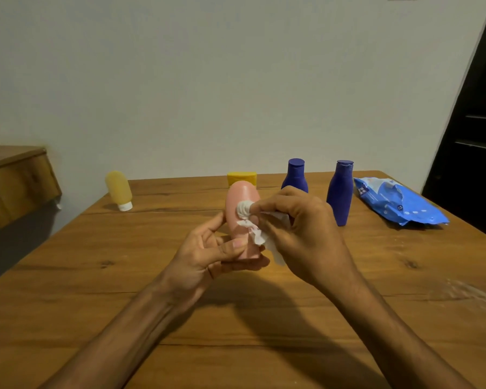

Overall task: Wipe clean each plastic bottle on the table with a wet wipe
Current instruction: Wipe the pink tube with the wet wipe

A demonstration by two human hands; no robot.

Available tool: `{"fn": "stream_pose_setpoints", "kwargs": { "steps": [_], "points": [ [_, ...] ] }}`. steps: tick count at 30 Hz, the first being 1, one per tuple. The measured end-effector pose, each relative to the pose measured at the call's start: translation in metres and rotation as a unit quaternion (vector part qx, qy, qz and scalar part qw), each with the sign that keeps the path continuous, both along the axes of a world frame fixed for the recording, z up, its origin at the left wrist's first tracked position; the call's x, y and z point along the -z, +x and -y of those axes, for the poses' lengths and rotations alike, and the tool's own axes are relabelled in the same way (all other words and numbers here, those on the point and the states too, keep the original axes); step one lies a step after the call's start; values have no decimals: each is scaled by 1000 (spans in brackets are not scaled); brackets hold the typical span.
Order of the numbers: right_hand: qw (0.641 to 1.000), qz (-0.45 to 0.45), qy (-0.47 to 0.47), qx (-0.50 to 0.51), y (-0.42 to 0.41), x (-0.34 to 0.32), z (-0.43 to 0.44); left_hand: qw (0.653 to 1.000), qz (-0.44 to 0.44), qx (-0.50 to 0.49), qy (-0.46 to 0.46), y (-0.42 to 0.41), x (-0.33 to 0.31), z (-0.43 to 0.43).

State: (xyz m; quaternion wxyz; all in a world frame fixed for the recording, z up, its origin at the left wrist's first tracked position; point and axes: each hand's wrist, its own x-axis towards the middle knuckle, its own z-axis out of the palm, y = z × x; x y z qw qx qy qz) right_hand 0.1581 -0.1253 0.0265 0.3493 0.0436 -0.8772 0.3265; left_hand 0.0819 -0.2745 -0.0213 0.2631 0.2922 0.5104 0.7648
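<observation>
Writing: the only print in view is on the blue wipes pack (396,203), small white marks too small to read.

Pink bottle (242,203): held up off the table (96,276), about mid-scene, between both hands. Long axis close to upright, rounded end up and leaning slightly away, lower end down in the left hand (208,251).

Left hand: grips the bottle's lower part, thumb laid across the near face, fingers curled round behind and beneath.

Right hand (300,234): just right of the bottle, fingers curled, pinching a white wet wipe (257,235). A bunched end of the wipe is pressed against the bottle's upper near face; the rest trails down beside the palm.

Other bottles: yellow bottle (119,189) at far left, standing on its white cap, tilted a little. A second yellow bottle (242,178) is directly behind the pink one, only its top showing. Two blue bottles upright, caps up: far blue bottle (295,176) just beyond the right hand, near blue bottle (340,192) to its right.

Wipes pack lies crumpled at far right, near the table's edge.
</observation>
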Motion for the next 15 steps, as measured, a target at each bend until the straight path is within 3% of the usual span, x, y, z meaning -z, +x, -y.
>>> {"fn": "stream_pose_setpoints", "kwargs": {
  "steps": [6, 12, 15],
  "points": [
    [992, 91, -22, -84, 2, -4, -9, 993, 88, -30, 68, 1, -1, -4],
    [981, 9, -192, -30, 3, -9, -18, 976, 164, 0, 146, -1, -6, 1],
    [978, 45, -202, -37, 4, -6, -12, 976, 165, 6, 145, 0, -8, 2]
  ]
}}
